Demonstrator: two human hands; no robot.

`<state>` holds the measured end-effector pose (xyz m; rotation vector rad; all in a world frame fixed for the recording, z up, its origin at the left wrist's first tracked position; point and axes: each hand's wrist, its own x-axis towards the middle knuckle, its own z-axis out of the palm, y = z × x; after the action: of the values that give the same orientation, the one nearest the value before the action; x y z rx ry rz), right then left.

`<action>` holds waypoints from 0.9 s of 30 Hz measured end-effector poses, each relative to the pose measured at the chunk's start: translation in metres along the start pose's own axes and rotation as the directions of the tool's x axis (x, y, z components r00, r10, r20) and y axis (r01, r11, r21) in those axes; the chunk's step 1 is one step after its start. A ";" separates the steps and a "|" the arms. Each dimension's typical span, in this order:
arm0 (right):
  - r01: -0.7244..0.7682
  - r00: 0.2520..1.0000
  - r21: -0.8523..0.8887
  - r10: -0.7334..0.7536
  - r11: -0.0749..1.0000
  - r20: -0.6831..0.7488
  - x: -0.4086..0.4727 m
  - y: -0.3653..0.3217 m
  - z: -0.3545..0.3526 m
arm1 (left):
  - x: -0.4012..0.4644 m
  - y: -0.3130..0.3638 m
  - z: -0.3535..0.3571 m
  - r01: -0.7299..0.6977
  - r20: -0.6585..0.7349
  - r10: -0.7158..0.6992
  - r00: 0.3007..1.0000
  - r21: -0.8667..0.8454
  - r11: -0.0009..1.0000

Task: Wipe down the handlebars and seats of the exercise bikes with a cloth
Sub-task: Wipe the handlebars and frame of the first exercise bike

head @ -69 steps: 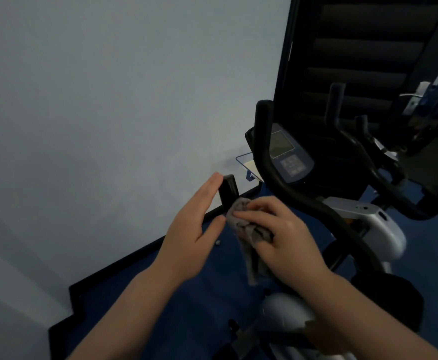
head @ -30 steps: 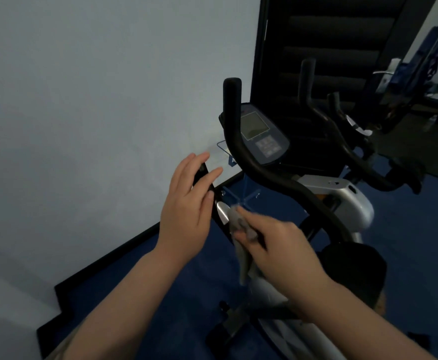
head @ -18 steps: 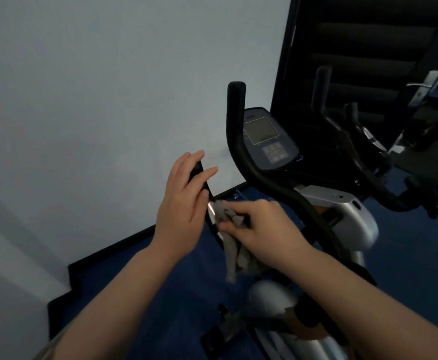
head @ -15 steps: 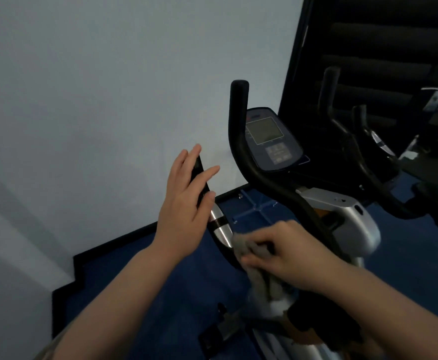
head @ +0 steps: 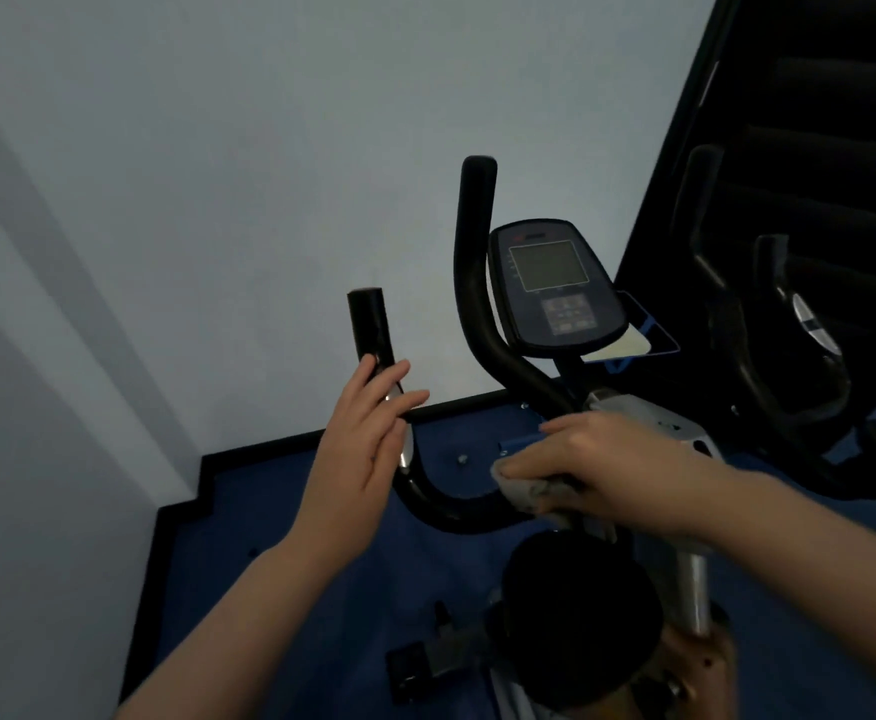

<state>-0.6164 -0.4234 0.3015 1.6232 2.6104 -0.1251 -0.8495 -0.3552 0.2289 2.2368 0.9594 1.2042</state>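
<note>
Pale wall behind handlebar [head: 456,511]; my right hand [head: 602,462] pinches soft cloth [head: 524,493] on its rigid bend, left hand [head: 366,449] flat-fingered steadying the upright grip

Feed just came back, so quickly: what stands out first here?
The black handlebar curves across the centre, with the right hand pressing a grey cloth on its bend. The left hand rests on the left grip. Behind, the console stands against the pale wall.
</note>
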 end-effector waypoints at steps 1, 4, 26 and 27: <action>0.045 0.999 -0.056 -0.045 0.997 -0.003 -0.002 0.005 -0.001 | -0.001 0.001 0.001 0.013 -0.011 -0.013 1.000 -0.008 1.000; 0.105 0.992 -0.071 -0.109 0.992 -0.062 0.000 0.003 0.000 | -0.004 0.004 0.009 0.048 -0.067 -0.050 0.996 -0.035 0.998; -0.026 1.000 0.345 0.020 0.938 0.019 0.029 -0.034 0.003 | -0.009 0.005 0.015 0.088 -0.114 -0.091 0.989 -0.029 0.996; -0.032 0.999 0.246 0.022 0.969 0.043 0.022 -0.029 0.000 | -0.009 0.006 0.015 0.093 -0.114 -0.096 0.989 -0.033 0.995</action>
<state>-0.6520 -0.4160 0.3007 1.7064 2.6290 -0.4944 -0.8380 -0.3666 0.2195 2.0948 1.0730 1.3076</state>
